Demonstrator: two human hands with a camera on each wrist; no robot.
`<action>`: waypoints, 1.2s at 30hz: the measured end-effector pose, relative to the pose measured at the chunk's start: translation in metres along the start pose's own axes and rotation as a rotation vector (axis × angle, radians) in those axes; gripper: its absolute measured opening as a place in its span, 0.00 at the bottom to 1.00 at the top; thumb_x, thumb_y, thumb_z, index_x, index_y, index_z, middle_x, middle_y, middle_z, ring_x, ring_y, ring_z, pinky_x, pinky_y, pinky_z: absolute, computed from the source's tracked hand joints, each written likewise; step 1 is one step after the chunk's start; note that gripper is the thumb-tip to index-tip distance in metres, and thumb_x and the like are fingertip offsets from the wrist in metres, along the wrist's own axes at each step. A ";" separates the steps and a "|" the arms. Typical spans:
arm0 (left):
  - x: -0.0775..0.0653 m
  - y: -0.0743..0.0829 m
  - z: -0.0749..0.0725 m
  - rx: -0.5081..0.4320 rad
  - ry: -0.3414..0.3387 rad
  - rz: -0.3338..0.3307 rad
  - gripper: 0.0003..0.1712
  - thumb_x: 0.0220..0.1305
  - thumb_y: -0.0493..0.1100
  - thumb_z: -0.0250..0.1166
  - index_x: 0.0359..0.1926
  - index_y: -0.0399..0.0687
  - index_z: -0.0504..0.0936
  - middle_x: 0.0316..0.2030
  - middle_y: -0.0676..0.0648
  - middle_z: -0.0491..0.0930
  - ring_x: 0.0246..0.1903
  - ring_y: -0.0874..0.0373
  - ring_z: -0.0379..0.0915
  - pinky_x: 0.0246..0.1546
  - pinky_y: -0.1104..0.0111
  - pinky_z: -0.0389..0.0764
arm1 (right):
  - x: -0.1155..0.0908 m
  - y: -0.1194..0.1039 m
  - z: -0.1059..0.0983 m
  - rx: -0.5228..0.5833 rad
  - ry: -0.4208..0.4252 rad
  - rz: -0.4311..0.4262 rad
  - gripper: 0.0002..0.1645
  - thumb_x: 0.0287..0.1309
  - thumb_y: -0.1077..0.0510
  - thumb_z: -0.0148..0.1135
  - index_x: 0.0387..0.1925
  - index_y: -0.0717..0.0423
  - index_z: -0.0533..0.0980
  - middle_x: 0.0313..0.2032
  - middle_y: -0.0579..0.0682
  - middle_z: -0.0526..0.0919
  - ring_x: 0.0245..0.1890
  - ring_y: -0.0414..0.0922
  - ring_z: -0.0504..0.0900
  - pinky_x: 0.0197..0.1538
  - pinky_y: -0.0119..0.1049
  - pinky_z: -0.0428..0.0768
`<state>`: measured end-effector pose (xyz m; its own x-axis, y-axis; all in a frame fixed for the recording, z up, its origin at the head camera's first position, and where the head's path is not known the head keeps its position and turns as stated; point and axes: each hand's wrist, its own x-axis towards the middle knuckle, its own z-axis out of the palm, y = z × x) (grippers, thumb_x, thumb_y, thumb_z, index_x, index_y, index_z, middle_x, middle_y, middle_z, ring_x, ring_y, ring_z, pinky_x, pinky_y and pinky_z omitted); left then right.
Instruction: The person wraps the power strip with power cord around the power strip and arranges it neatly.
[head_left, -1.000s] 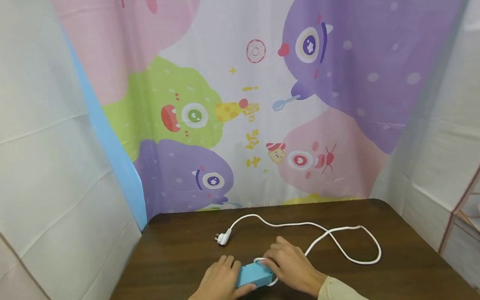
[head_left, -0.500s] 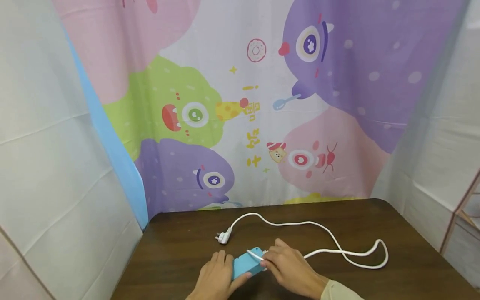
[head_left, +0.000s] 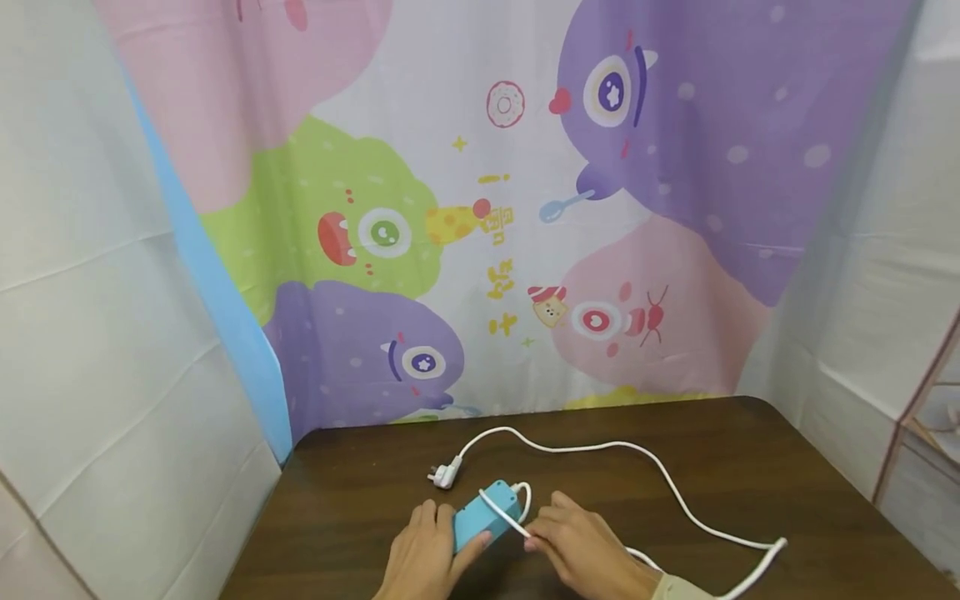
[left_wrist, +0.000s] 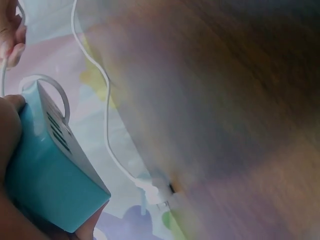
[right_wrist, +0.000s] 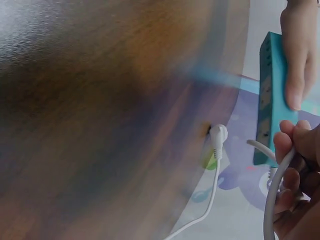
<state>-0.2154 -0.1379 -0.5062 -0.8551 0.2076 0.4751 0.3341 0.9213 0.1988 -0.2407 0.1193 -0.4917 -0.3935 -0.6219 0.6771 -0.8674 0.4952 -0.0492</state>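
Observation:
A light-blue power strip (head_left: 468, 525) is in my left hand (head_left: 423, 550), the thumb along its near side. From its far end the white cord (head_left: 527, 497) bends round, and one stretch of cord crosses the strip's upper face. My right hand (head_left: 581, 546) pinches that stretch just right of the strip. In the right wrist view, fingertips and thumb close on the cord (right_wrist: 272, 205), beside the teal strip (right_wrist: 277, 100). Slots show on one face of the strip (left_wrist: 50, 165) in the left wrist view. My left palm hides part of the strip.
On the dark wooden table (head_left: 360, 475), the cord's white plug (head_left: 445, 475) lies beyond the strip. More cord runs right, bends sharply near the right side and returns under my right forearm. A cartoon-print curtain (head_left: 495, 367) hangs behind the table.
The strip has shifted left and turned, its far end tipping away from me. My right hand has drawn the cord across the strip's top. The slack loop at right has been pulled nearer.

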 end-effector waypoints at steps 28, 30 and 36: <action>0.007 0.011 -0.014 -0.385 -0.057 -0.209 0.33 0.72 0.70 0.56 0.51 0.45 0.80 0.37 0.56 0.71 0.32 0.64 0.66 0.32 0.65 0.72 | -0.025 0.014 0.014 0.075 0.022 -0.045 0.05 0.54 0.54 0.75 0.32 0.45 0.85 0.27 0.31 0.76 0.30 0.31 0.65 0.34 0.14 0.65; 0.005 0.011 -0.015 -0.419 -0.083 -0.183 0.31 0.73 0.68 0.57 0.51 0.46 0.79 0.39 0.55 0.73 0.34 0.64 0.68 0.34 0.63 0.74 | -0.027 0.015 0.015 0.091 0.004 -0.029 0.04 0.56 0.53 0.74 0.32 0.45 0.85 0.27 0.31 0.76 0.30 0.30 0.65 0.33 0.14 0.65; 0.002 0.010 -0.017 -0.571 -0.183 -0.074 0.23 0.75 0.62 0.58 0.50 0.47 0.79 0.41 0.55 0.77 0.35 0.65 0.71 0.36 0.64 0.76 | -0.033 0.015 0.017 0.064 -0.021 -0.023 0.05 0.53 0.53 0.76 0.29 0.43 0.85 0.26 0.30 0.75 0.29 0.30 0.62 0.31 0.13 0.61</action>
<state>-0.2066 -0.1343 -0.4886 -0.9218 0.2492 0.2971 0.3874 0.6239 0.6787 -0.2465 0.1369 -0.5270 -0.3786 -0.6457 0.6632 -0.8938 0.4412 -0.0808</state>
